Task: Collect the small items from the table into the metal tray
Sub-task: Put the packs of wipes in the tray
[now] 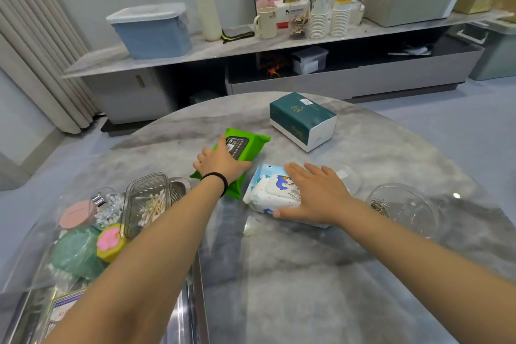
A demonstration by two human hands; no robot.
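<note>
On the round marble table, my left hand (220,162) lies on a green wet-wipe pack (251,145), fingers curled over its near edge. My right hand (315,193) rests flat on a white-and-blue wet-wipe pack (268,193), thumb wrapped around its near side. The metal tray (192,301) sits at the lower left under my left forearm. It holds a clear box of cotton swabs (148,204), a small jar of swabs (110,209), a pink lid (75,213), a green round container (78,254) and a pink-and-yellow sponge (111,243).
A dark green tissue pack (303,120) lies at the far side of the table. A clear glass bowl with paper clips (402,209) stands at the right. A low cabinet (251,45) behind carries bins, cups and stacked paper cups.
</note>
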